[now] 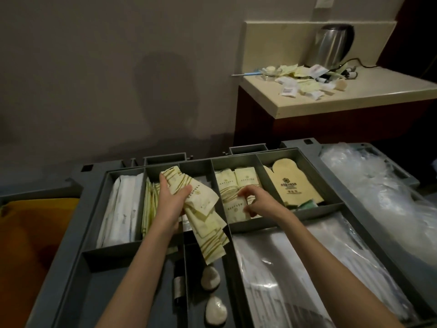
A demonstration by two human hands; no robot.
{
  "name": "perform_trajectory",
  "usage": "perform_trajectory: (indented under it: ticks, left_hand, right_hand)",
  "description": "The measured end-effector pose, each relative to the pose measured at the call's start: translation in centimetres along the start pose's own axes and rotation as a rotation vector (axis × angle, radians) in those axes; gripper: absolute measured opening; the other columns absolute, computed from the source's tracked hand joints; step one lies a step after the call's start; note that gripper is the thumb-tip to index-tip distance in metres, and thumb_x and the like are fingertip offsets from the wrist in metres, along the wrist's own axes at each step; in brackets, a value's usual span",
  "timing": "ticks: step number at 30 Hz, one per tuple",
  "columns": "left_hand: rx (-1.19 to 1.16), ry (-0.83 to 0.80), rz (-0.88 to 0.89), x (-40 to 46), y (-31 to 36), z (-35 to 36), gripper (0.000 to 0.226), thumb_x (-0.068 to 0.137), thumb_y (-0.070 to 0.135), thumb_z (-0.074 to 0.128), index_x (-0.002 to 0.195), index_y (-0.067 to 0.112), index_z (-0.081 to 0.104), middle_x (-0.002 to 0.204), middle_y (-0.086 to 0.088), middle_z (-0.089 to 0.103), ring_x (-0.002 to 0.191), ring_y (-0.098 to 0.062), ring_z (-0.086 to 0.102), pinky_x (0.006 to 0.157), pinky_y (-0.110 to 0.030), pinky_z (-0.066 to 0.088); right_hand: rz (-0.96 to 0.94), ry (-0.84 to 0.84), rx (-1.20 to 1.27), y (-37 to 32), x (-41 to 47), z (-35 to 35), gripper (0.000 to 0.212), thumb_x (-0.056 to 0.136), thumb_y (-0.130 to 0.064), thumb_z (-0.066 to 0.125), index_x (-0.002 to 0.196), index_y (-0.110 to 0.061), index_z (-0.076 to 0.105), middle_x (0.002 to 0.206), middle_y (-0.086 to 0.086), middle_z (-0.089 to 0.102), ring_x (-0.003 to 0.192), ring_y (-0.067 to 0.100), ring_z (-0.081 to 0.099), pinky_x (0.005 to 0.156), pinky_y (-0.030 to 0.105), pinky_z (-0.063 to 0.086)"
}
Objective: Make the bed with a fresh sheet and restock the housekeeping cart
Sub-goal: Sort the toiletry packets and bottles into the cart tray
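Left hand (170, 200) gripping fanned bunch of pale-yellow gold-striped paper sachets (205, 216) over grey plastic cart tray (71, 235), right hand (257, 200) pinching one sachet in the neighbouring compartment

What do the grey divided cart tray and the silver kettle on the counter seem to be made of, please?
Grey divided cart tray: probably moulded plastic, matte, with thin uniform walls and no shine. Silver kettle: looks like brushed steel, streaky reflections on its body; dark top, likely plastic.
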State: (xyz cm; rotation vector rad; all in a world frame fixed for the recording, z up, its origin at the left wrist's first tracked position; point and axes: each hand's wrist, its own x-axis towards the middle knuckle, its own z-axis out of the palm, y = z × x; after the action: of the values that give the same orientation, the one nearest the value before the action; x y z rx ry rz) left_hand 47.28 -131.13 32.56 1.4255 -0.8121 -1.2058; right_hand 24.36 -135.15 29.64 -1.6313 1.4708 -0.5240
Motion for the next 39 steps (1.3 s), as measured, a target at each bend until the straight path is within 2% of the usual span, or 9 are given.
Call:
perform_trajectory:
  ticks: [7, 11, 13, 17, 24, 27, 33, 35, 39]
  left_hand:
    - [-0.041, 0.061, -0.055, 0.8, -1.1, 0.2, 0.075, 0.090, 0.016, 0.062, 0.149, 0.033, 0.019, 0.123, 0.000, 0.055, 0.087, -0.014, 0.065, 0.053, -0.025, 0.053]
    - [-0.106, 0.091, -0.070, 0.6, -1.3, 1.5, 0.049, 0.090, 0.020, 0.062, 0.135, 0.023, 0.042, 0.115, -0.004, 0.062, 0.096, -0.019, 0.065, 0.066, -0.032, 0.056]
    - [-0.142, 0.081, -0.078, 0.6, -1.2, 2.5, 0.046, 0.090, 0.020, 0.062, 0.133, 0.020, 0.045, 0.116, -0.005, 0.063, 0.099, -0.020, 0.065, 0.070, -0.033, 0.057]
    - [-0.169, -0.028, -0.120, 0.9, -1.2, 5.1, 0.043, 0.090, 0.021, 0.062, 0.131, 0.021, 0.049, 0.113, -0.007, 0.066, 0.096, -0.023, 0.068, 0.074, -0.042, 0.059]
    - [-0.229, -0.203, -0.295, 1.2, -1.2, 8.2, 0.041, 0.095, 0.035, 0.050, 0.134, 0.023, 0.045, 0.119, -0.009, 0.064, 0.103, -0.028, 0.067, 0.087, -0.050, 0.055]
    - [-0.236, -0.287, -0.306, 0.6, -1.4, 8.9, 0.038, 0.096, 0.015, 0.051, 0.132, 0.023, 0.044, 0.120, -0.011, 0.063, 0.103, -0.028, 0.066, 0.087, -0.049, 0.054]
    - [-0.299, -0.206, -0.280, 1.2, -2.2, 7.3, 0.043, 0.093, 0.006, 0.052, 0.130, 0.026, 0.045, 0.120, -0.012, 0.062, 0.096, -0.027, 0.069, 0.083, -0.053, 0.055]
    - [-0.294, -0.149, -0.254, 1.5, -2.5, 6.6, 0.044, 0.092, 0.008, 0.055, 0.130, 0.028, 0.046, 0.119, -0.012, 0.063, 0.095, -0.026, 0.070, 0.082, -0.053, 0.056]
    - [-0.293, -0.079, -0.232, 1.7, -2.9, 6.4, 0.066, 0.087, 0.007, 0.062, 0.142, 0.034, 0.036, 0.116, -0.011, 0.064, 0.091, -0.024, 0.071, 0.074, -0.047, 0.059]
  right_hand:
    - [0.040, -0.098, -0.136, 0.8, 1.4, 1.0, 0.037, 0.085, -0.004, 0.064, 0.118, -0.020, 0.057, 0.123, 0.003, 0.053, 0.090, 0.010, 0.058, 0.072, 0.022, 0.056]
    - [-0.020, 0.082, -0.263, 0.2, 1.2, 0.8, 0.027, 0.086, -0.021, 0.067, 0.113, -0.023, 0.063, 0.133, 0.004, 0.039, 0.120, 0.021, 0.047, 0.096, 0.030, 0.048]
    - [-0.108, 0.182, -0.100, -1.4, 0.7, 0.5, 0.020, 0.089, -0.028, 0.063, 0.108, -0.022, 0.063, 0.124, 0.000, 0.047, 0.108, 0.015, 0.053, 0.088, 0.023, 0.048]
    - [-0.190, 0.060, 0.170, -5.0, 0.1, -0.2, 0.023, 0.091, -0.026, 0.060, 0.113, -0.020, 0.058, 0.106, -0.002, 0.062, 0.098, 0.013, 0.061, 0.078, 0.024, 0.054]
    - [-0.149, 0.056, 0.152, -4.9, 0.8, -1.5, 0.016, 0.086, -0.012, 0.067, 0.097, -0.023, 0.062, 0.091, 0.009, 0.065, 0.076, 0.012, 0.063, 0.056, 0.016, 0.048]
    - [-0.111, 0.129, 0.107, -4.4, 1.2, -2.0, 0.015, 0.087, -0.014, 0.067, 0.098, -0.022, 0.061, 0.090, 0.006, 0.064, 0.076, 0.010, 0.062, 0.053, 0.014, 0.046]
    - [-0.032, 0.381, 0.042, 0.7, -0.3, -5.3, 0.008, 0.082, -0.016, 0.072, 0.084, -0.019, 0.065, 0.082, -0.006, 0.064, 0.083, 0.010, 0.062, 0.066, 0.016, 0.047]
    - [0.030, 0.375, -0.065, 2.6, -0.7, -5.3, 0.005, 0.081, -0.022, 0.073, 0.083, -0.022, 0.068, 0.082, -0.011, 0.065, 0.089, 0.010, 0.061, 0.079, 0.026, 0.049]
    - [0.054, 0.362, -0.430, 4.0, -1.0, -3.8, 0.011, 0.082, -0.037, 0.069, 0.091, -0.032, 0.072, 0.091, -0.013, 0.064, 0.111, 0.014, 0.043, 0.094, 0.037, 0.025]
